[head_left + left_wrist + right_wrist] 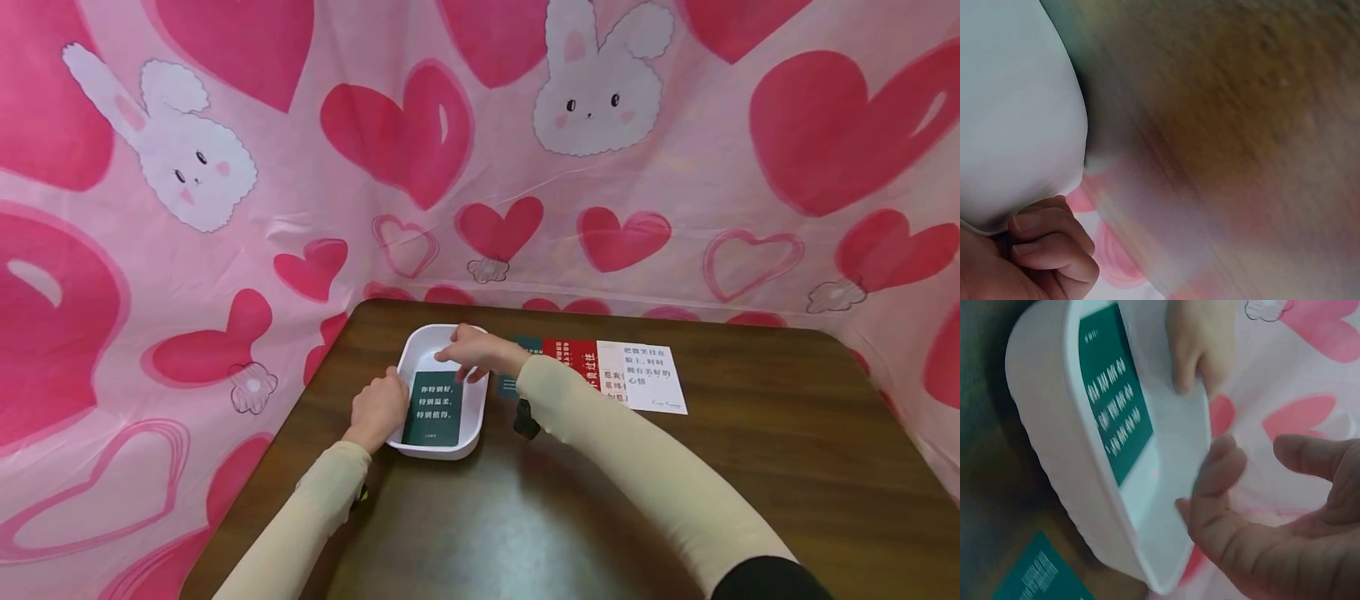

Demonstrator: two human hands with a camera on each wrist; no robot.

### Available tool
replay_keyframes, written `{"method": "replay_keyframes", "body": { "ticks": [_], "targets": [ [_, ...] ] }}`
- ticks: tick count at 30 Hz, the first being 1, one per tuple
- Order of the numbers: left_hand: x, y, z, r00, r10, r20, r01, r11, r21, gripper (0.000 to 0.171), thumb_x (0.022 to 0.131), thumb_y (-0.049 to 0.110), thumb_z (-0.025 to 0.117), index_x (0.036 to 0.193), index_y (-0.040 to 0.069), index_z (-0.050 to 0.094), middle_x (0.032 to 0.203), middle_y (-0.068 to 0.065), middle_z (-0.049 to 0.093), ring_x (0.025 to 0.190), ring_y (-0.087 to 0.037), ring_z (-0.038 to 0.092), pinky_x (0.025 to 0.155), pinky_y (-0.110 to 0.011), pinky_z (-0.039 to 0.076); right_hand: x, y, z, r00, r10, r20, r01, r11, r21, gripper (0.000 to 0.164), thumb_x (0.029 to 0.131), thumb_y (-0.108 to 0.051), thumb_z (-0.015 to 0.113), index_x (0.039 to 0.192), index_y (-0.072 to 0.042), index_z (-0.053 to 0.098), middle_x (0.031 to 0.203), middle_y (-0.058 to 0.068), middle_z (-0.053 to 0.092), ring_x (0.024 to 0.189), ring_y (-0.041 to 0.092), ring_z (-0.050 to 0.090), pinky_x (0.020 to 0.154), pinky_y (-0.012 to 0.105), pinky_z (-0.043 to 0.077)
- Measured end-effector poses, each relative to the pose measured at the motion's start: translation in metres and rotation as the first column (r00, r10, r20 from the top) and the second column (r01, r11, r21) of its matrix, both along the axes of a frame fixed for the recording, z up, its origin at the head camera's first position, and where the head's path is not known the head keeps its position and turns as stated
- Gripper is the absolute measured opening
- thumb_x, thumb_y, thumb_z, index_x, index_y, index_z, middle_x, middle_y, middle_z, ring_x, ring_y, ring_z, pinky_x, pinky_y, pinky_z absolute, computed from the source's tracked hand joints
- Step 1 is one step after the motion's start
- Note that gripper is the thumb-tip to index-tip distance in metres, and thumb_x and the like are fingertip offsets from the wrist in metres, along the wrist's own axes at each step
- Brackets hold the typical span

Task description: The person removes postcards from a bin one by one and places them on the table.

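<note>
A white plastic basin (438,452) stands near the table's far left corner. Inside it lies a dark green card (432,425) with white printed characters. At the basin's left rim my left hand (380,408) grips the edge, its fingers bent in the left wrist view, where the basin's white wall (1019,106) fills the upper left. My right hand (480,354) hovers over the basin's far right part. Its fingers (1219,534) are loosely bent and the thumb (1310,453) stands apart from them, with nothing between.
Right of the basin, overlapping cards lie in a row: a green card (508,387), red cards (573,354) and white cards (660,383), partly covered by my right forearm. A pink curtain (525,175) with hearts and rabbits hangs behind the brown wooden table (750,433).
</note>
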State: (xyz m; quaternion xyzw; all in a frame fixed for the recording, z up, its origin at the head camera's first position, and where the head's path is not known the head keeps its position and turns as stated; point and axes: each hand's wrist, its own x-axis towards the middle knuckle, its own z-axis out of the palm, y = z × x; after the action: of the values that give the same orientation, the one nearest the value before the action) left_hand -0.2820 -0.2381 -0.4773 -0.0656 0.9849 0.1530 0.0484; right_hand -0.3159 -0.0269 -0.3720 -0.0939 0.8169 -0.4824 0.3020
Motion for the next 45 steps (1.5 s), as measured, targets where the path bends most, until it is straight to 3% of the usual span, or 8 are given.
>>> {"method": "replay_keyframes", "body": {
  "ticks": [4,7,12,19,28,38,45],
  "targets": [
    [0.000,-0.001,0.001,1.000,-0.013,0.000,0.013,1.000,-0.004,0.046,0.108,0.028,0.057,0.138,-0.006,0.050,0.103,-0.022,0.067,0.083,-0.034,0.069,0.078,-0.056,0.062,0.001,-0.006,-0.011,0.980,0.002,0.199,0.006,0.999,-0.040,0.065,0.102,-0.023,0.069,0.148,0.002,0.030,0.150,0.027,0.042,0.080,0.026,0.064,0.073,0.033,0.059],
    [0.000,-0.002,0.001,1.000,-0.024,-0.001,0.024,1.000,0.000,0.047,0.108,0.028,0.057,0.140,-0.006,0.049,0.104,-0.022,0.068,0.084,-0.034,0.070,0.079,-0.056,0.062,0.003,-0.009,-0.020,0.956,-0.012,0.294,0.032,0.997,-0.063,0.064,0.102,-0.022,0.068,0.145,0.000,0.026,0.150,0.028,0.040,0.077,0.023,0.061,0.068,0.029,0.057],
    [-0.001,-0.003,-0.001,1.000,-0.029,-0.004,0.029,1.000,0.000,0.047,0.108,0.028,0.056,0.141,-0.006,0.048,0.105,-0.022,0.068,0.084,-0.035,0.070,0.079,-0.057,0.062,0.005,-0.012,-0.032,0.930,-0.035,0.366,0.073,0.993,-0.091,0.057,0.104,-0.020,0.066,0.142,0.000,0.028,0.146,0.028,0.043,0.074,0.022,0.058,0.066,0.028,0.056],
    [0.000,-0.001,-0.003,1.000,-0.027,-0.003,0.027,1.000,-0.006,0.046,0.108,0.028,0.058,0.138,-0.006,0.050,0.102,-0.022,0.068,0.082,-0.034,0.070,0.076,-0.056,0.063,0.005,-0.015,-0.046,0.900,-0.051,0.432,0.126,0.981,-0.147,0.062,0.105,-0.019,0.064,0.148,-0.001,0.024,0.146,0.028,0.043,0.071,0.021,0.057,0.062,0.025,0.054],
    [-0.001,-0.002,-0.002,1.000,-0.021,-0.002,0.021,1.000,-0.021,0.046,0.108,0.029,0.058,0.138,-0.005,0.050,0.100,-0.020,0.067,0.079,-0.032,0.070,0.075,-0.054,0.063,0.009,-0.019,-0.048,0.896,-0.133,0.424,0.221,0.962,-0.164,0.071,0.104,-0.018,0.066,0.154,0.000,0.019,0.129,0.022,0.050,0.069,0.019,0.056,0.061,0.024,0.054],
    [-0.001,-0.001,-0.001,0.999,-0.036,-0.014,0.035,0.998,-0.046,0.042,0.108,0.027,0.059,0.133,-0.006,0.052,0.098,-0.022,0.068,0.077,-0.033,0.070,0.072,-0.054,0.063,0.017,-0.019,-0.033,0.956,-0.054,0.289,0.098,0.985,-0.140,0.060,0.103,-0.021,0.068,0.143,0.003,0.030,0.141,0.029,0.048,0.066,0.018,0.059,0.058,0.025,0.054],
    [-0.001,-0.002,0.001,0.999,-0.037,-0.010,0.037,0.999,-0.031,0.040,0.107,0.027,0.058,0.131,-0.005,0.052,0.093,-0.019,0.067,0.075,-0.032,0.069,0.072,-0.052,0.064,0.024,-0.024,-0.026,0.984,-0.058,0.168,0.073,0.994,-0.082,0.079,0.103,-0.024,0.069,0.155,0.004,0.017,0.130,0.027,0.051,0.068,0.019,0.057,0.068,0.032,0.059]
  ]
}}
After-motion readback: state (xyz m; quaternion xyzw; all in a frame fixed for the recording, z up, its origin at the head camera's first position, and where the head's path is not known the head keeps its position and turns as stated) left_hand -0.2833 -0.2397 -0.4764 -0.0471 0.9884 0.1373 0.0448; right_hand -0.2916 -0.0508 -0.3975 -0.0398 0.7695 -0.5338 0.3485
